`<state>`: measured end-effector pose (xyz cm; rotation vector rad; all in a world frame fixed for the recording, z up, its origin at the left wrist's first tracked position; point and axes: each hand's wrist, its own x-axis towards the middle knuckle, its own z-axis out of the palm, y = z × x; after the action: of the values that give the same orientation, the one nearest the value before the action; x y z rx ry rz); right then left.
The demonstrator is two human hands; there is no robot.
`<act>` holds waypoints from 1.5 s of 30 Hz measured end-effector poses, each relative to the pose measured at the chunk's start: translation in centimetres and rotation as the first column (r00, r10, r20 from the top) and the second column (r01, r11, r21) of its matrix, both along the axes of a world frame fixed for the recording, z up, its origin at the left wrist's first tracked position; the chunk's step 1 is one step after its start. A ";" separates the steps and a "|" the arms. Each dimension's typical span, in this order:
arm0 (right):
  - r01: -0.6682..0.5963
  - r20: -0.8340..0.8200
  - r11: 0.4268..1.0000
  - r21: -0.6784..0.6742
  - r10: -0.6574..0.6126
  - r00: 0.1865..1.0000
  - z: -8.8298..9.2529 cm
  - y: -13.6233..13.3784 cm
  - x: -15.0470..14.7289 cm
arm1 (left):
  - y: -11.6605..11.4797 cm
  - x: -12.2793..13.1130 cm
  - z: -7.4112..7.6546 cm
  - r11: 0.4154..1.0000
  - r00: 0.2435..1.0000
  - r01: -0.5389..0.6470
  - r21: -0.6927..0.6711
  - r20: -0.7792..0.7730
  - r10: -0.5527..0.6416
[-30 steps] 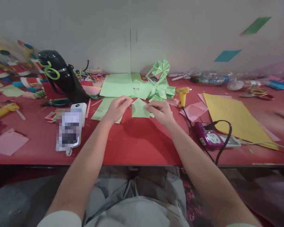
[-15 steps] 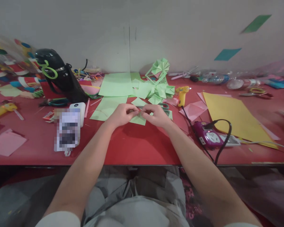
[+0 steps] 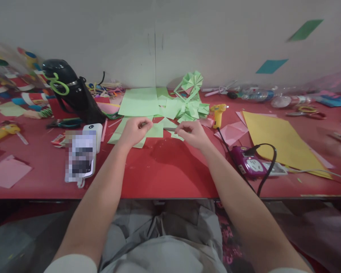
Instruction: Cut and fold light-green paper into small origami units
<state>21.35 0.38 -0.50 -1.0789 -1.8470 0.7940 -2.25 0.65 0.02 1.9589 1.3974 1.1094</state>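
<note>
My left hand point(image 3: 138, 131) is over a light green sheet point(image 3: 118, 131), its thumb and fingertips pinched together. A smaller green paper piece point(image 3: 155, 131) shows just beside those fingertips; I cannot tell whether they hold it. To the right, my right hand point(image 3: 193, 133) is also pinched, close to a small green scrap point(image 3: 176, 135) and a thin grey blade point(image 3: 169, 129). What sits in its fingertips is too small to make out. Behind the hands stand folded green paper flowers point(image 3: 191, 96), beside a large green sheet point(image 3: 139, 101).
On the left are a black bottle point(image 3: 71, 89), a phone point(image 3: 81, 157) and a yellow glue gun point(image 3: 1, 133). Another yellow glue gun point(image 3: 218, 114) stands at right, its cord near a purple power strip point(image 3: 251, 163). Yellow paper point(image 3: 281, 142) lies farther right.
My hands have moved apart: the left hand went left and slightly up, the right hand a little right. The green paper that was between them no longer shows there.
</note>
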 end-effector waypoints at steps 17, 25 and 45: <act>-0.178 -0.228 0.976 -0.130 0.145 0.963 -0.7 0.0 -1.2 | -0.2 1.9 -0.5 0.991 0.977 0.112 -0.071 0.191 -0.096; -0.169 -0.274 0.972 -0.162 0.120 0.954 -0.4 -0.4 -1.5 | -0.9 2.4 -0.1 0.965 0.968 0.222 -0.138 0.154 -0.200; -0.058 -0.227 0.987 -0.152 0.023 0.974 -1.4 0.4 -1.5 | -0.8 2.4 -0.4 0.930 0.934 0.265 -0.253 0.306 -0.183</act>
<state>19.88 0.76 -1.88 -1.0058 -1.6414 1.0565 0.18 -0.14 -0.37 1.6335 1.0837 0.9652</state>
